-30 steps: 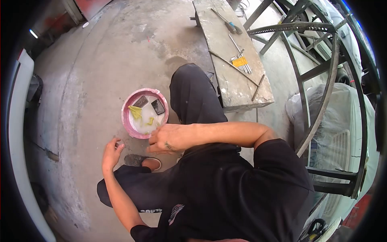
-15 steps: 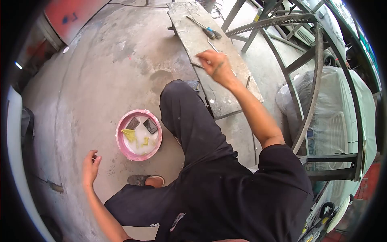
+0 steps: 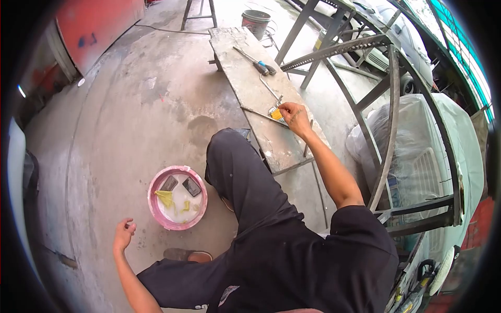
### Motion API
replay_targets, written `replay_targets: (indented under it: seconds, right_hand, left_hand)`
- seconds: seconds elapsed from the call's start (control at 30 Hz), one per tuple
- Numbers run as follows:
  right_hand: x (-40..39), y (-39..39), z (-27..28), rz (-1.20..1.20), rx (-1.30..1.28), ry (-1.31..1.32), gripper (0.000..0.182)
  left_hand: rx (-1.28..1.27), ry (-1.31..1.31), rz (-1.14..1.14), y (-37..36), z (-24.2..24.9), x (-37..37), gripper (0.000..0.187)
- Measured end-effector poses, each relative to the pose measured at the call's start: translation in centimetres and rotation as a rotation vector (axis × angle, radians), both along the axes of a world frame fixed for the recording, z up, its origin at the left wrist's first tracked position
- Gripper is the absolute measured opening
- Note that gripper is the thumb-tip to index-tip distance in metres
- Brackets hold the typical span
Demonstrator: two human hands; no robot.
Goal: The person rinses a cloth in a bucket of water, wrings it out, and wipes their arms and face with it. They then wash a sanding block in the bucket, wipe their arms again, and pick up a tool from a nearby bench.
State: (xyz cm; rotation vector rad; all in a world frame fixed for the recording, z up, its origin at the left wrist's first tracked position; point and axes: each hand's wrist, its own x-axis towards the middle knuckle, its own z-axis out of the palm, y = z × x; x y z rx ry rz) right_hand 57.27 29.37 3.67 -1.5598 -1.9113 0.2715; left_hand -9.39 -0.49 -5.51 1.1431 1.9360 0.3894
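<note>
My right hand [image 3: 296, 119] is over the near part of a worn bench board [image 3: 242, 65], its fingers pinched at a small yellow-and-white item [image 3: 276, 113]. Beside it lie a thin rod [image 3: 261, 114] and a bent metal tool [image 3: 270, 87]. Farther up the board are two screwdrivers [image 3: 259, 66] with dark and blue handles. My left hand [image 3: 124, 234] hangs over the floor with nothing in it, its fingers curled but apart. To its right, a pink basin [image 3: 152, 201] holds whitish water, two dark blocks [image 3: 191, 186] and a yellow cloth [image 3: 164, 197].
A curved metal frame [image 3: 394, 115] rises at the right, before a plastic-covered object [image 3: 422, 146]. A dark bucket [image 3: 255, 23] stands behind the board. A red panel [image 3: 99, 31] is at the upper left. My knee [image 3: 227, 146] is between basin and board.
My right hand has moved down toward the near part of the board and now pinches the yellow-and-white item. My left hand is slightly lower in view. The view has tilted up.
</note>
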Motion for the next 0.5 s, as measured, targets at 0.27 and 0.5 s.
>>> replay_targets:
  seconds: [0.27,0.5]
  right_hand:
    - [-11.3,-2.7,5.4,0.313,0.073,0.18,0.017]
    - [-25.2,-2.5,-0.6,0.915,0.071,-0.228,0.027]
  left_hand:
    - [0.074,0.137,-0.185,0.4,3.3,4.3,0.039]
    - [0.013,0.071,-0.274,2.1,5.3,7.8,0.041]
